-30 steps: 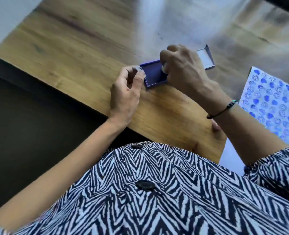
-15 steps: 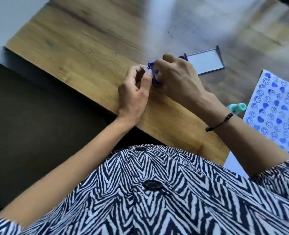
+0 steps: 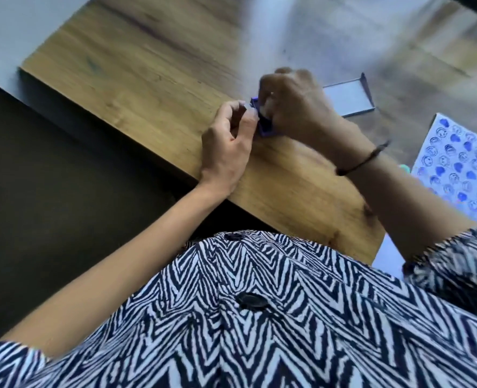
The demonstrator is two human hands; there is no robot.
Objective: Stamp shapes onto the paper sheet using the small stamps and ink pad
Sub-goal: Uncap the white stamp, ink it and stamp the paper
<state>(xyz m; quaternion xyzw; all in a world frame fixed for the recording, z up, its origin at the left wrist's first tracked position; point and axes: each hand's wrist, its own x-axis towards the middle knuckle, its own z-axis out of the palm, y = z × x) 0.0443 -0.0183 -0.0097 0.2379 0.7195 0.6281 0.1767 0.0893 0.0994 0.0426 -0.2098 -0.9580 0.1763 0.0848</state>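
A blue ink pad (image 3: pixel 265 129) lies on the wooden table (image 3: pixel 148 79), mostly hidden under my right hand. Its open lid (image 3: pixel 346 98) shows pale grey behind that hand. My right hand (image 3: pixel 293 107) is closed around a small pale stamp (image 3: pixel 264 110) and holds it down on the pad. My left hand (image 3: pixel 229 147) rests on the table at the pad's left edge, thumb and forefinger pinching its corner. At the right edge lies the paper sheet (image 3: pixel 461 169), covered with blue hearts and smiley prints.
A sliver of a teal stamp (image 3: pixel 403 167) shows between my right forearm and the paper. The table's near edge (image 3: pixel 287 228) runs diagonally just in front of my zebra-patterned shirt. A dark floor lies to the left.
My right hand stays on the ink pad with the stamp, shifting slightly over it. My left hand keeps its hold on the pad's corner. The camera view has drifted.
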